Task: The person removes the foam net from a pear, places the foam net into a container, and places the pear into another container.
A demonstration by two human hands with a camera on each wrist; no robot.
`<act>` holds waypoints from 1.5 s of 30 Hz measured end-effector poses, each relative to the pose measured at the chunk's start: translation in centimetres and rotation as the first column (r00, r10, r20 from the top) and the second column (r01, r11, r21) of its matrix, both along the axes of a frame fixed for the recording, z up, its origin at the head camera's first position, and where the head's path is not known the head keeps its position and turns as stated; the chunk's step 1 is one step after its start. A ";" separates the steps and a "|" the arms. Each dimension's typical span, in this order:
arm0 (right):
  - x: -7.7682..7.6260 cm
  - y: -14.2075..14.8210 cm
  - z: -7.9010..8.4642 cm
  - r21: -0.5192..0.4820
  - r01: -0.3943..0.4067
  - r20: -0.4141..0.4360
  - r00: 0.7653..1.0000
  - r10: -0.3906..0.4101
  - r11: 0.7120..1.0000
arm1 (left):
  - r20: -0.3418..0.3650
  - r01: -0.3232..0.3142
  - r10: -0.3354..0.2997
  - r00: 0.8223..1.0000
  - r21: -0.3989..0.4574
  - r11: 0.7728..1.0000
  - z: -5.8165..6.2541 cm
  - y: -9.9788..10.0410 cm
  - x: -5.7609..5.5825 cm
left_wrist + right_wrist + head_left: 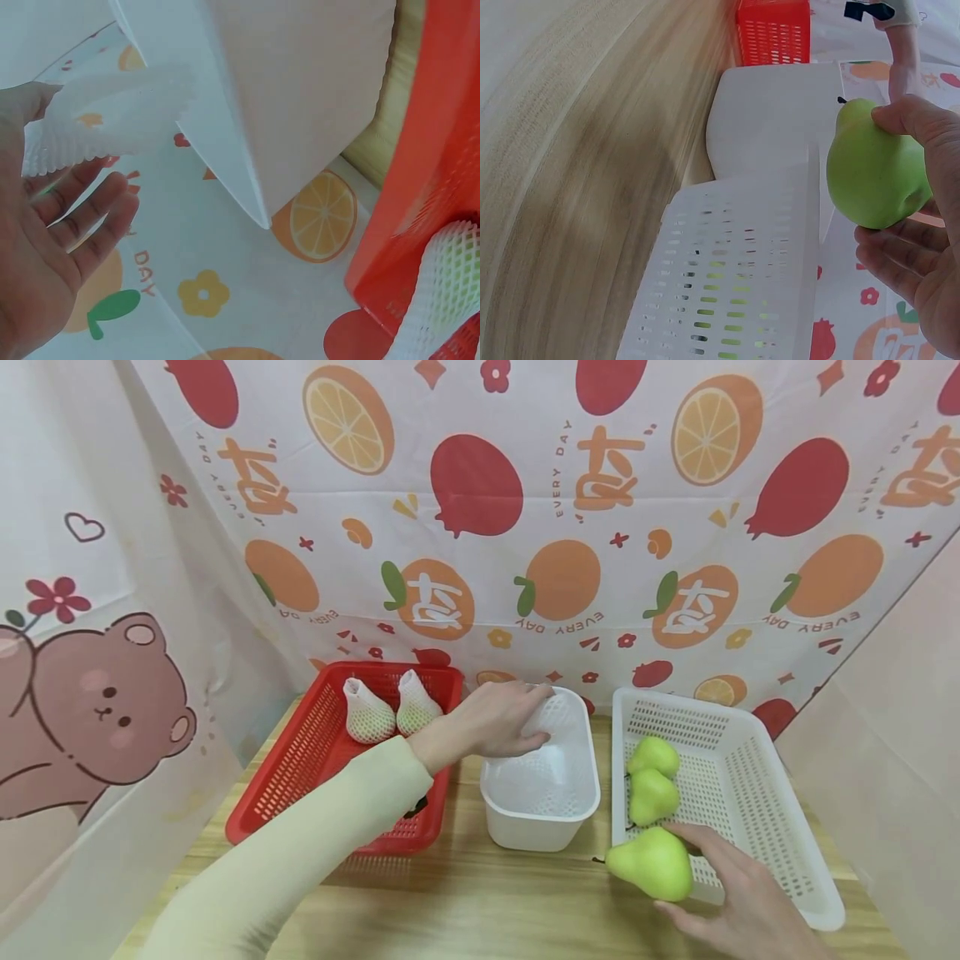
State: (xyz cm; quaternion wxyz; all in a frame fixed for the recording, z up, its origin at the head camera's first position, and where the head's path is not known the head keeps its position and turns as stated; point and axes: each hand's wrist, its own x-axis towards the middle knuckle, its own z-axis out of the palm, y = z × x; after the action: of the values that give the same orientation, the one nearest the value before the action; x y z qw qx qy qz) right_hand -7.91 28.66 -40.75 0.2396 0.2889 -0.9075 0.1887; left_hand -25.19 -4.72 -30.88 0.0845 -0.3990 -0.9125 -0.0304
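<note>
While the right hand (750, 893) has a smooth green pear (651, 864) by its fat end, thumb on one side and fingers round the other, the left hand (506, 722) is reaching over the tall white plastic bin (536, 832) and pinching a translucent white foam net sleeve (112, 120). The left wrist view shows that pinch best: thumb and forefinger close on the net, the other fingers loosely spread. My guess is the fat end gets held because it fills the palm nicely and leaves the narrow stem end free, and the light pinch is so the flimsy net doesn't get crushed. The pear looks lifted clear, over the near left edge of the shallow white perforated basket (757, 777). Container-wise, that basket has two more bare green pears, one (654, 758) and another (651, 797), snug against its left wall. The red perforated plastic basket (300, 768) at the far left has two pears in white foam nets, this one (370, 717) and that one (417, 708), side by side at its far end. Everything sits in a row on the wood-grain counter (465, 902), bin in the middle, probably so both hands reach it easily. Can't tell what's inside the bin.
</note>
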 end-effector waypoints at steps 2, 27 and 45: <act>0.1 0.0 0.0 -0.013 0.001 -0.001 1.000 -0.001 1.000 | 0.008 -0.010 0.010 1.000 -0.012 1.000 0.1 0.4 -0.5; 0.0 0.1 -0.7 -0.068 -0.041 -0.028 0.999 0.039 0.997 | 0.137 -0.132 0.161 0.977 -0.199 0.971 -3.3 1.9 -4.6; -0.3 0.6 -0.4 -0.027 0.007 -0.017 1.000 -0.008 1.000 | 0.125 -0.151 0.170 0.978 -0.147 0.978 -3.7 -0.2 -3.5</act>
State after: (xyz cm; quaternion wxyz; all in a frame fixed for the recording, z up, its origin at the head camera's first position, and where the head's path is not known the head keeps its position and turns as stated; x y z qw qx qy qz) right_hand -8.17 29.31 -41.15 0.2518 0.2837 -0.9040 0.1974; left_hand -28.73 -4.92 -34.57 -0.0038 -0.3259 -0.9453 0.0117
